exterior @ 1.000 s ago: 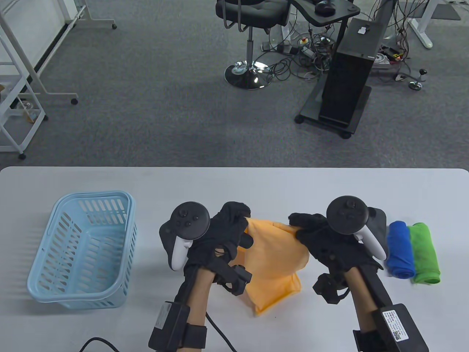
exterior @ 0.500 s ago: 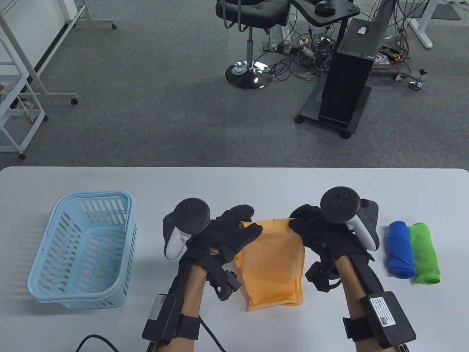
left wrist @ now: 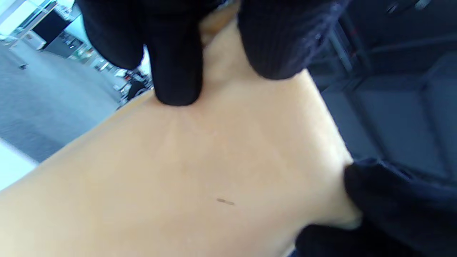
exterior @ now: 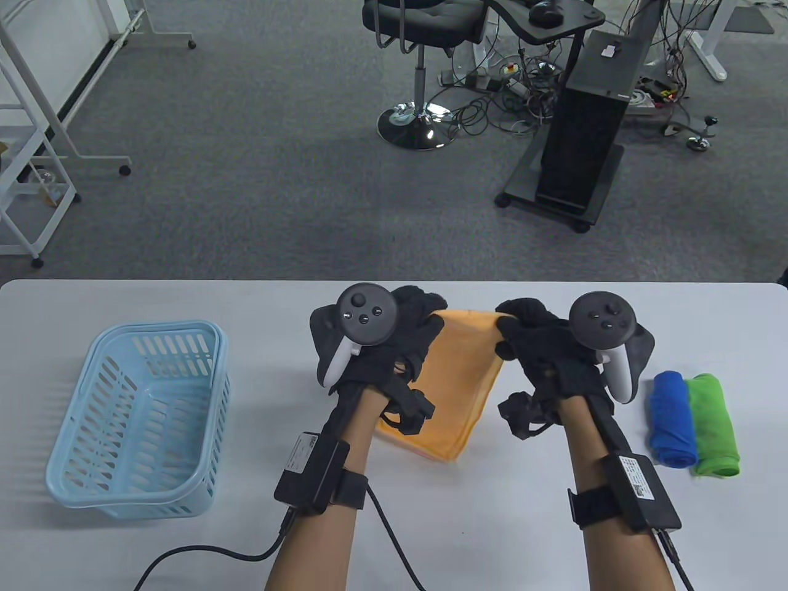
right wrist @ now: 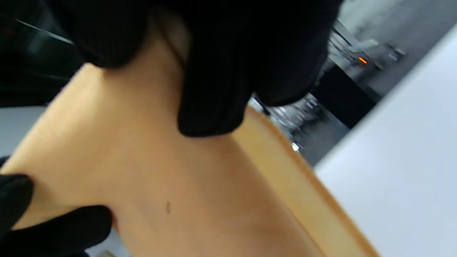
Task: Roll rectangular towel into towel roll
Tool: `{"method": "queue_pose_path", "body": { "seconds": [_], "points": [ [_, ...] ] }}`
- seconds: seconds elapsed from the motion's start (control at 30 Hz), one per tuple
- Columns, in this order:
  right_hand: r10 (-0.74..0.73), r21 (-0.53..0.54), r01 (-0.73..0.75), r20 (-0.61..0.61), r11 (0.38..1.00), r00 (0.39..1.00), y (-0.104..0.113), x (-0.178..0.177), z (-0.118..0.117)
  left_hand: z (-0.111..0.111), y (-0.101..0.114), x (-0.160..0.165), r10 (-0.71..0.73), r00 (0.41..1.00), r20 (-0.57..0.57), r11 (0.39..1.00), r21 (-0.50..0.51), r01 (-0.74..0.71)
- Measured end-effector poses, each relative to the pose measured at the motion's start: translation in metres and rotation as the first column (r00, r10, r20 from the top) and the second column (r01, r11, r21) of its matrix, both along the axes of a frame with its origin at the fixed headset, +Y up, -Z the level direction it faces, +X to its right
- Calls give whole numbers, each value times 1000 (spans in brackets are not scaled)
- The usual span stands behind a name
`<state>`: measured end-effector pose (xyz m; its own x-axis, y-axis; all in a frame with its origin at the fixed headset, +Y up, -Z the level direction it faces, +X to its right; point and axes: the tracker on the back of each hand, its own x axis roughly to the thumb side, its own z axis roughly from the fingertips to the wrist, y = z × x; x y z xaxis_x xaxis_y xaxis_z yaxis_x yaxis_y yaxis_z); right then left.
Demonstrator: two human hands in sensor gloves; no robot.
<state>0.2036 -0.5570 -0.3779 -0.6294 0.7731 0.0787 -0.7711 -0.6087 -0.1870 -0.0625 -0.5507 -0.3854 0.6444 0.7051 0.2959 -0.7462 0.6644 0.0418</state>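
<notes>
An orange rectangular towel (exterior: pixel 458 369) is stretched between my two hands near the middle of the white table (exterior: pixel 184 301). My left hand (exterior: pixel 425 320) pinches its far left corner and my right hand (exterior: pixel 514 320) pinches its far right corner. The near end of the towel trails down toward me on the table. In the left wrist view the orange cloth (left wrist: pixel 200 171) fills the frame under my gloved fingers (left wrist: pixel 175 71). In the right wrist view my fingers (right wrist: pixel 214 89) grip the orange cloth (right wrist: pixel 178 185) in the same way.
A light blue plastic basket (exterior: pixel 141 418) stands at the left of the table. A rolled blue towel (exterior: pixel 672 418) and a rolled green towel (exterior: pixel 713 425) lie side by side at the right. The table's far edge is just beyond my hands.
Both hands have moved away from me toward the table's far edge, carrying the towel's far corners. The towel has been drawn out flatter and further from me.
</notes>
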Motion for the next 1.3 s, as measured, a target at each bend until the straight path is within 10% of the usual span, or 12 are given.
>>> {"method": "queue_pose_path", "body": {
  "seconds": [0.23, 0.43, 0.57, 1.0, 1.3],
  "points": [
    [192, 308, -171, -37, 936, 981, 6, -7, 62, 63, 5, -5, -113, 992, 59, 973, 209, 98],
    [373, 50, -372, -231, 927, 899, -132, -22, 109, 113, -129, -7, -455, 860, 231, 871, -85, 484],
    [521, -77, -586, -374, 807, 767, -198, -29, 123, 130, -190, -3, -515, 799, 311, 782, -213, 586],
    [504, -155, -597, -398, 787, 767, -207, -18, 124, 153, -188, -11, -535, 826, 178, 796, -219, 564],
    [485, -201, -597, -414, 776, 770, -210, -19, 120, 144, -211, 20, -645, 724, 245, 714, -143, 685]
  ]
}}
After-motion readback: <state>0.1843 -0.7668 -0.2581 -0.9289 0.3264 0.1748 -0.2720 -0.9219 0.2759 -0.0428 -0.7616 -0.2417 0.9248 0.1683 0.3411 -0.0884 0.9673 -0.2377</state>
